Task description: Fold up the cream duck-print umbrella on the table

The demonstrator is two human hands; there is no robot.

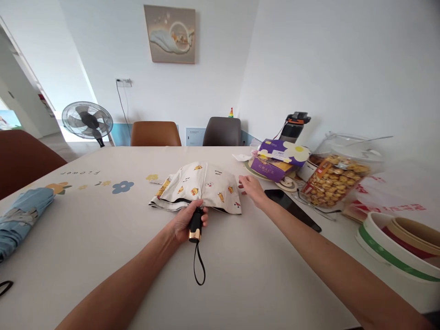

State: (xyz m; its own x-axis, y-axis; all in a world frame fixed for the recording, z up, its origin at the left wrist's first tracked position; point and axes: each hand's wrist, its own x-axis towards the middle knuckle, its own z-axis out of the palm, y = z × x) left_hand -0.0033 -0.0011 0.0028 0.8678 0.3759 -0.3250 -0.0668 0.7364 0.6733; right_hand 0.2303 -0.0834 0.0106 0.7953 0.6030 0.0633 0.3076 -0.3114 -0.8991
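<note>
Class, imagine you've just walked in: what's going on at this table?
Someone is handling a pale patterned umbrella on a table. The left hand grips its black handle, while the right hand is open beside the right edge of the canopy; whether it touches is hard to tell. The canopy lies loosely gathered, neither spread nor wrapped up tight. What looks like a folded blue umbrella lies off to the left.

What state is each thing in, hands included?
White umbrella: collapsed, cloth loose
Left hand: gripping that umbrella's handle
Right hand: nothing held, near cloth's edge, contact unclear
Strap: loose
Blue umbrella: folded
Black device: screen dark
Jar: partly filled
Fan: running or not, can't tell
Black plug: in socket
</note>
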